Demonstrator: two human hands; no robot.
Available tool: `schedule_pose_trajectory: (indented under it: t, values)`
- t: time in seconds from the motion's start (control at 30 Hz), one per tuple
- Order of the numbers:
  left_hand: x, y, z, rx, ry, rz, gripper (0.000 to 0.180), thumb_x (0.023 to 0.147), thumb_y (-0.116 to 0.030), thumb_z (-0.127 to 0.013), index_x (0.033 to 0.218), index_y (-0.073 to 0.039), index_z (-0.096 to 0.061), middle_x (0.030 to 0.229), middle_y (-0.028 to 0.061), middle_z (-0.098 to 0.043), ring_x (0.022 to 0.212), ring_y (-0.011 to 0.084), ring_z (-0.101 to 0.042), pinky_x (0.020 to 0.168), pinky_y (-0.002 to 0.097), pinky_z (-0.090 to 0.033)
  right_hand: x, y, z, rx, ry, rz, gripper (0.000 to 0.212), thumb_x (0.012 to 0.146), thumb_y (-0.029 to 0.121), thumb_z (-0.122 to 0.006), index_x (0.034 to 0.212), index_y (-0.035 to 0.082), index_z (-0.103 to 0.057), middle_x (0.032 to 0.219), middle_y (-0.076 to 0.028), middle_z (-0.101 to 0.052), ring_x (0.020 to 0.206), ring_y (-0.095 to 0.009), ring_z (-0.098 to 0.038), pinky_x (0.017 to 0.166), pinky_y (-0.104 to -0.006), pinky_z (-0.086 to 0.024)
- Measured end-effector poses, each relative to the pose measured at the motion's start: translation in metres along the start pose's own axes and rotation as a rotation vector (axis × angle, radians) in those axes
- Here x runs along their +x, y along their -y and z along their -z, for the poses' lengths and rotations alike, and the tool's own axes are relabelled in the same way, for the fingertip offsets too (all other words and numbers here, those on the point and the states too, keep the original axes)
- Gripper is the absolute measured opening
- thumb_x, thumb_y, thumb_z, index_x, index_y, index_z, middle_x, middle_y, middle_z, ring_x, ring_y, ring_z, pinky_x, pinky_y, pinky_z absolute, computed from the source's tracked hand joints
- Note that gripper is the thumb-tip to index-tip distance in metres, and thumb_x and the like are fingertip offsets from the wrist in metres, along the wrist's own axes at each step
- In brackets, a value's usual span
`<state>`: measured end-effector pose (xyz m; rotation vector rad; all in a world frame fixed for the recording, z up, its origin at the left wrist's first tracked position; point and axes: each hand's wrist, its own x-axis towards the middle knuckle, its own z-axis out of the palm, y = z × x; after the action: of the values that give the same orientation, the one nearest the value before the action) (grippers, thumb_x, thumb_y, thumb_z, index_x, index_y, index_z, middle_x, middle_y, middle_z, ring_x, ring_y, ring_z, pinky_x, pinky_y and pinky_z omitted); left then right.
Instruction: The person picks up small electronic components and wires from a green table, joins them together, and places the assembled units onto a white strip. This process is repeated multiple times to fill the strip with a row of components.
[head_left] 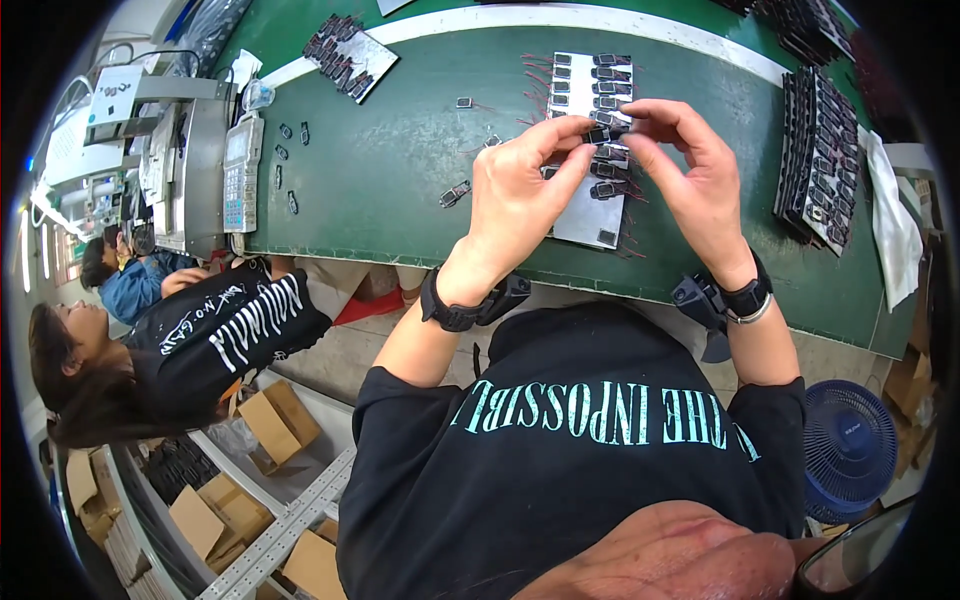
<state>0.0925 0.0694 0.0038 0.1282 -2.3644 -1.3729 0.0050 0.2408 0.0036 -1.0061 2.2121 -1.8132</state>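
Note:
Over a white board (pixel 590 215) on the green table, my two hands come together at a small black electronic part (pixel 598 134). My left hand (pixel 515 190) pinches the part between thumb and forefinger. From the other side, the curved thumb and forefinger of my right hand (pixel 692 170) are closed on its edge. Similar black parts with thin dark red wires lie in rows on the board, several of them hidden behind my fingers. A loose black part (pixel 455 194) rests on the table to the left of my left hand, and a smaller one (pixel 465 103) with a wire lies farther back.
Another loaded board (pixel 350 60) stands at the back left. Stacked black trays of parts (pixel 818 160) occupy the table's right side, beside a white cloth (pixel 893 225). A machine with a keypad (pixel 240 175) is at the left. A blue fan (pixel 850 445) stands lower right; co-workers sit at left.

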Motion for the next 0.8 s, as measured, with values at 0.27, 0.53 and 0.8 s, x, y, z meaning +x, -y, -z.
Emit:
schedule_pose_trajectory:
  t: [0.27,0.53,0.8]
  values:
    - [0.0,-0.001,0.004,-0.165,0.067,0.136,0.025,0.085,-0.007,-0.071,0.109,-0.001,-0.071,0.09,0.0108,-0.075,0.083,0.0155,-0.074,0.073,0.0265,-0.057,0.001,-0.002,0.0,0.012,0.093,-0.095,0.015,0.091,0.004,-0.067,0.105,-0.001,-0.067,0.099,-0.003,-0.067,0.089,-0.011,-0.063,0.081,-0.0236,-0.051]
    - [-0.002,-0.002,0.005,-0.205,0.127,0.183,0.025,0.086,-0.007,-0.071,0.11,-0.001,-0.071,0.092,0.0114,-0.076,0.086,0.0142,-0.073,0.076,0.0259,-0.057,0.004,-0.02,0.005,0.476,0.208,-0.403,0.014,0.092,0.01,-0.069,0.103,0.002,-0.067,0.092,-0.001,-0.066,0.078,-0.006,-0.062,0.072,-0.021,-0.052]
    - [-0.003,-0.006,0.007,-0.201,0.151,0.214,0.025,0.086,-0.007,-0.071,0.11,0.0,-0.071,0.094,0.0123,-0.076,0.087,0.0142,-0.073,0.077,0.0256,-0.057,0.004,-0.014,0.009,0.569,0.284,-0.477,0.015,0.093,0.01,-0.068,0.104,0.001,-0.064,0.095,-0.003,-0.064,0.084,-0.01,-0.065,0.078,-0.0246,-0.055]
